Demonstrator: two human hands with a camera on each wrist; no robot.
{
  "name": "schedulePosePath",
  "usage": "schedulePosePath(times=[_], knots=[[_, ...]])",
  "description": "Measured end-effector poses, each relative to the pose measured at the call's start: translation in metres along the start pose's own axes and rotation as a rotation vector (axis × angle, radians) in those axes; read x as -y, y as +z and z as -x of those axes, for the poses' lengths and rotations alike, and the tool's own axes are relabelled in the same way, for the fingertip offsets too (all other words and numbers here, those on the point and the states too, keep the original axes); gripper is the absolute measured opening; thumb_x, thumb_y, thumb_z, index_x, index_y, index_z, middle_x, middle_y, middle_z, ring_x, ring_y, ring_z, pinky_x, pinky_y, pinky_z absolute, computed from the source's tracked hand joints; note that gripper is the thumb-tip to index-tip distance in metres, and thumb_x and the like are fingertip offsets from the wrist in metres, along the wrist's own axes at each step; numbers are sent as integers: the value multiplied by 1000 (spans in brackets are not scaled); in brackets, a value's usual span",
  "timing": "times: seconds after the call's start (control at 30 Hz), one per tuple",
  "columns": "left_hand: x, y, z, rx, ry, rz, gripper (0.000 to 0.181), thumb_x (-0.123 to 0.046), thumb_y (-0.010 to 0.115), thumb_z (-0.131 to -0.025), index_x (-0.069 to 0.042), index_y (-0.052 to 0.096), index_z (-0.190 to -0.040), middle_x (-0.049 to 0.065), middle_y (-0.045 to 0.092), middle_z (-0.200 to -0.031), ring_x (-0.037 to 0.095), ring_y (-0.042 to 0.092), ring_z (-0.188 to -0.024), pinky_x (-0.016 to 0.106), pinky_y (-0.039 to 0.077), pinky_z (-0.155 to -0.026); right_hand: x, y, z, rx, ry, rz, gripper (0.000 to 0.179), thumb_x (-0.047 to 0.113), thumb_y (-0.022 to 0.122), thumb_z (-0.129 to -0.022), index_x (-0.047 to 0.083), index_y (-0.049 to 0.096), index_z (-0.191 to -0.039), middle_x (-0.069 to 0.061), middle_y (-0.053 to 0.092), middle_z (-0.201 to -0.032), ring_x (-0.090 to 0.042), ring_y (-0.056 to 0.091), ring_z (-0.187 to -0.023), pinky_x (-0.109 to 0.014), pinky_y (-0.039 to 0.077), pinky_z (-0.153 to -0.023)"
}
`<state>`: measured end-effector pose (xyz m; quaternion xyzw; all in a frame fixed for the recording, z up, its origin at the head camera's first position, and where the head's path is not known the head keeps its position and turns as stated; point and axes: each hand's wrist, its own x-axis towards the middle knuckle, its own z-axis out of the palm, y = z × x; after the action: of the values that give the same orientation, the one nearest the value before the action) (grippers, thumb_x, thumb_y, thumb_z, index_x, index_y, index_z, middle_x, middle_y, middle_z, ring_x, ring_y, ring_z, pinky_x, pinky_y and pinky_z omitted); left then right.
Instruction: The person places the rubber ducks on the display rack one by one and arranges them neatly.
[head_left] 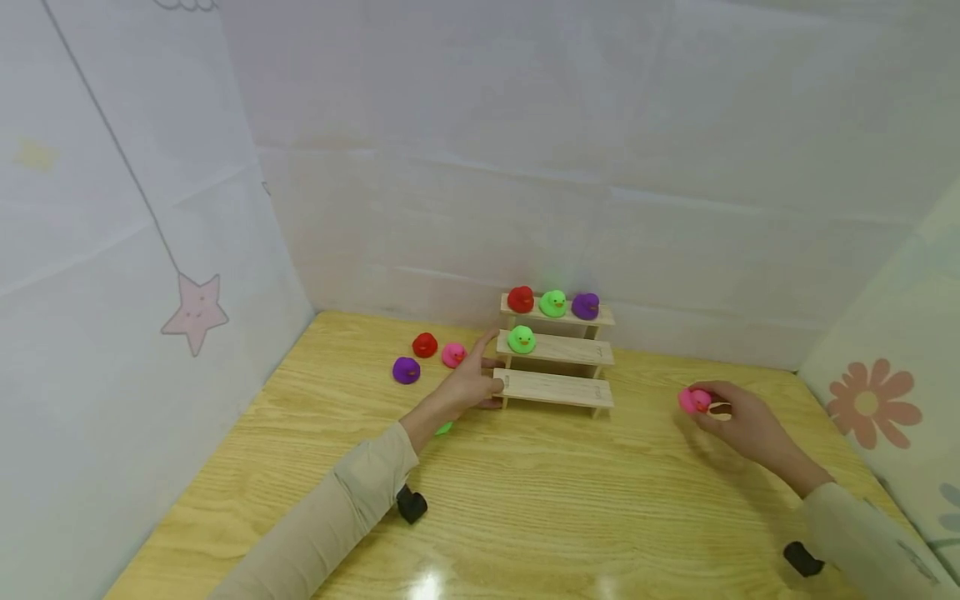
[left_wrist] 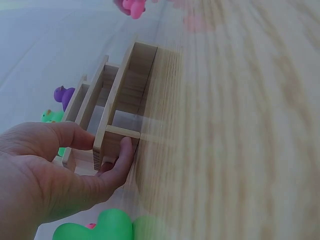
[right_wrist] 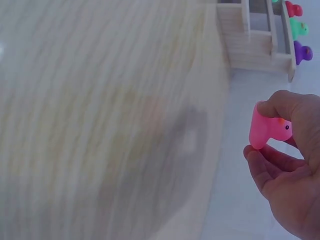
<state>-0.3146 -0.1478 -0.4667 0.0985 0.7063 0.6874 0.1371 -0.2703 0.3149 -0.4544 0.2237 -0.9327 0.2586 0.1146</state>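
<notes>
A small three-step wooden shelf point(head_left: 555, 387) stands near the back wall. My left hand point(head_left: 467, 385) grips the left end of its lowest step, fingers and thumb around the board's edge in the left wrist view. Red point(head_left: 521, 299), green point(head_left: 553, 303) and purple point(head_left: 586, 306) rubber ducks sit in a row on the top step. Another green duck point(head_left: 521, 339) is at the left of the middle step; the lowest step is bare. Off to the shelf's right, my right hand point(head_left: 742, 423) pinches a pink rubber duck point(right_wrist: 260, 126) between thumb and fingers, above the table.
Left of the shelf, a red duck point(head_left: 424, 345), a pink duck point(head_left: 453, 355) and a purple duck point(head_left: 407, 370) lie on the wooden table point(head_left: 525, 500). A green duck point(left_wrist: 107, 227) is mostly behind my left forearm in the head view. Pale cloth walls point(head_left: 450, 167) enclose the table.
</notes>
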Motion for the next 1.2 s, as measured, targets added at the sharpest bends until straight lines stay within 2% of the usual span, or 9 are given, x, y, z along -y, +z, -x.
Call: schedulePosePath(times=[0.13,0.3,0.47,0.57,0.73,1.0,1.2], knots=[[0,0,1,0,6,-1,100,14,56,-88,-33,12,-164,29,35,-148,37,62,-105,56,58,-81,15,-1,-14,5,-13,-23,40,12,75,-94,1,63,-131,-14,64,-120,-29,62,-104,-37,58,-84],[0,-1,2,-3,6,-2,99,14,56,-88,-31,10,-164,30,35,-148,38,62,-104,57,57,-82,31,4,-39,8,-16,-56,40,14,76,-94,4,64,-130,-10,64,-121,-25,60,-106,-35,57,-85],[0,-2,2,-3,4,-5,98,15,56,-89,-30,11,-164,30,36,-147,40,63,-105,58,57,-82,49,10,-59,-14,-27,-96,41,17,76,-94,6,64,-132,-10,63,-123,-26,62,-106,-29,56,-85],[1,-2,1,-1,2,-3,99,15,57,-89,-31,13,-164,28,38,-146,40,63,-105,57,58,-81,59,16,-70,-27,-35,-125,41,17,76,-93,6,64,-131,-11,64,-123,-27,63,-105,-33,57,-85],[2,0,0,-5,0,-1,100,15,58,-87,-33,14,-164,26,39,-144,38,63,-102,56,59,-79,74,26,-86,-23,-47,-165,41,18,78,-93,6,66,-129,-9,65,-120,-27,63,-103,-48,57,-86],[4,1,-2,-12,-5,-2,100,15,58,-88,-33,14,-164,25,39,-143,36,64,-100,56,59,-79,95,47,-112,16,-110,-238,44,14,78,-91,4,65,-132,-10,66,-121,-26,62,-105,-49,57,-86],[3,-1,-1,-8,4,6,99,15,57,-88,-33,14,-163,27,38,-144,38,63,-102,57,58,-79,110,58,-130,41,-118,-232,45,10,78,-90,0,63,-131,-13,65,-120,-28,63,-103,-47,57,-86]])
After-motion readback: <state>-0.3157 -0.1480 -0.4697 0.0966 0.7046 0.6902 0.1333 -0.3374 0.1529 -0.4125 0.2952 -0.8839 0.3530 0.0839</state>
